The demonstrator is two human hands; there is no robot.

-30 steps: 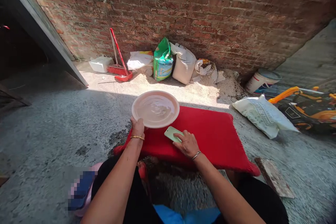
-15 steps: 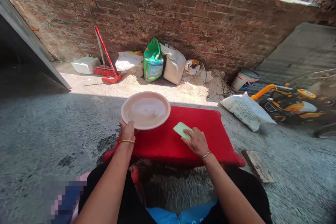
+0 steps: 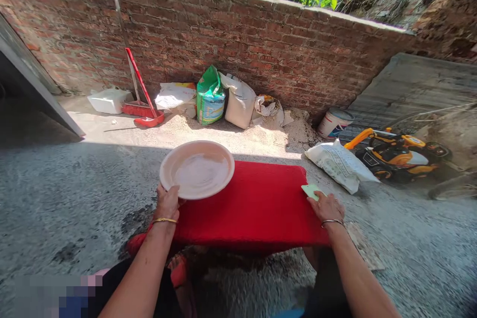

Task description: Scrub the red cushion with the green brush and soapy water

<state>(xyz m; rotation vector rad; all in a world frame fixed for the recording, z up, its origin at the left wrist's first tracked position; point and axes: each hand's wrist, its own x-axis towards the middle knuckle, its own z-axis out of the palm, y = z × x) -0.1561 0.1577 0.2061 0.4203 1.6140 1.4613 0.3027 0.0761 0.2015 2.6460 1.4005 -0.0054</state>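
The thumb of our left hand (image 3: 167, 202) lay over the near left rim of the pale basin (image 3: 192, 174), its other fingers tucked beneath, so we had the rim pinched between them. Our right hand (image 3: 328, 207) was palm down, thumb and fingers gripping a pale green slab (image 3: 309, 190). Our left forearm (image 3: 145, 263) slanted away to the right and our right forearm (image 3: 357, 263) away to the left, with the hands well apart. The slab's bare end pointed left and slightly away from us; its long axis seemed to run back under the fingers, which hid the rest. It was at the right end of the red-covered table (image 3: 261, 208), but we could not tell whether it touched the cover. The basin, round and mouth upward, hid the table's far left corner. Beyond, a green bag (image 3: 210, 99) stood before the brick wall (image 3: 261, 35).
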